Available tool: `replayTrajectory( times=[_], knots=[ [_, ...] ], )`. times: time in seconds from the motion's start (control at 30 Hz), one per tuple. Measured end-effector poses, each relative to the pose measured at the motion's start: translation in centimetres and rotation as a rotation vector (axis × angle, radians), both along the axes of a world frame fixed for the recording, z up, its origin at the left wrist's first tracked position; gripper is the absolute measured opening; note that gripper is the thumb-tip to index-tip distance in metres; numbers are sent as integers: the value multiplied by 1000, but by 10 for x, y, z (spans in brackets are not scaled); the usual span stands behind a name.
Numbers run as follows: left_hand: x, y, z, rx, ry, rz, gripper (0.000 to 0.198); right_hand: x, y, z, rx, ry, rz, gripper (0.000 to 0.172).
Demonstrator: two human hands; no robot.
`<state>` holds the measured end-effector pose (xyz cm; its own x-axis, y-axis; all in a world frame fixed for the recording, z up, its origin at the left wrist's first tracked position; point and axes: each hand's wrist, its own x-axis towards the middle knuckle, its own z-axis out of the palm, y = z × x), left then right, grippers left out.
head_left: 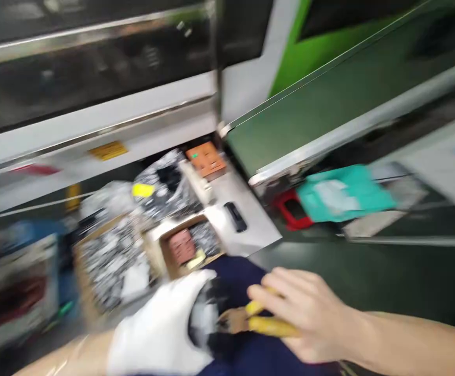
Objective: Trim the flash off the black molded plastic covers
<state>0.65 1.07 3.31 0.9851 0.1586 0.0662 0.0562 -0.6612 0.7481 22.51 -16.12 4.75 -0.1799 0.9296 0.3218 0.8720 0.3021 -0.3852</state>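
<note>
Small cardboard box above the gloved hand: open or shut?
Open. The small cardboard box shows its inside from above: a pinkish block and dark parts, no lid over them.

We find motion blur smeared over nearly the whole frame, strongest at the left edge, where the boxes [109,261] dissolve into streaks. The light is bright and even and appears to come from above. It leaves a pale sheen along the metal rail [94,31] in the upper left and on the grey worktop [251,209] at centre. The dark window [74,78] stays dim, with faint reflections. The white-gloved left hand [160,329] is almost washed out. The bare right hand [301,318] is soft but readable, its yellow handles [270,326] blurred. Shadows are weak and diffuse. The green panel [329,94] at upper right looks saturated, its edges doubled.
</note>
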Motion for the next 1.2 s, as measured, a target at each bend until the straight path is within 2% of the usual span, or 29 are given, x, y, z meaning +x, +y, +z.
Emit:
replayTrajectory(
  times=[0.03,0.13,0.27,0.37,0.47,0.53,0.67,0.7,0.77,0.83,0.93,1.03,1.2],
  knots=[
    [-12,-1,2,-37,20,102,80,4,3,-1,31,-23,-2,45],
    [-27,-1,-6,-112,-35,181,72,10,8,-17,87,-39,39,56],
    [-26,-1,-18,-163,-6,209,58,8,9,-27,96,-64,114,59],
    [-22,1,-13,-176,-23,186,52,12,15,-24,81,-95,134,66],
    [-22,6,-7,-161,-56,181,50,17,25,-21,49,-89,156,65],
    [-25,9,-9,-128,-93,175,62,16,29,-22,66,-58,152,61],
    [-34,14,-20,-123,-57,87,117,10,29,-26,53,64,120,48],
    [-36,14,-23,-149,-37,56,126,8,27,-28,34,82,117,47],
    [-37,14,-26,-207,-22,21,130,8,23,-31,9,81,116,47],
    [-37,11,-27,-241,-31,44,120,9,19,-34,-4,58,113,50],
    [-34,3,-25,-277,-38,134,95,11,17,-33,-16,36,119,56],
    [-34,-3,-20,-292,-18,160,74,11,18,-30,-11,13,137,57],
    [-32,-8,-10,-276,31,195,62,7,18,-25,8,-24,150,44]
  ],
)
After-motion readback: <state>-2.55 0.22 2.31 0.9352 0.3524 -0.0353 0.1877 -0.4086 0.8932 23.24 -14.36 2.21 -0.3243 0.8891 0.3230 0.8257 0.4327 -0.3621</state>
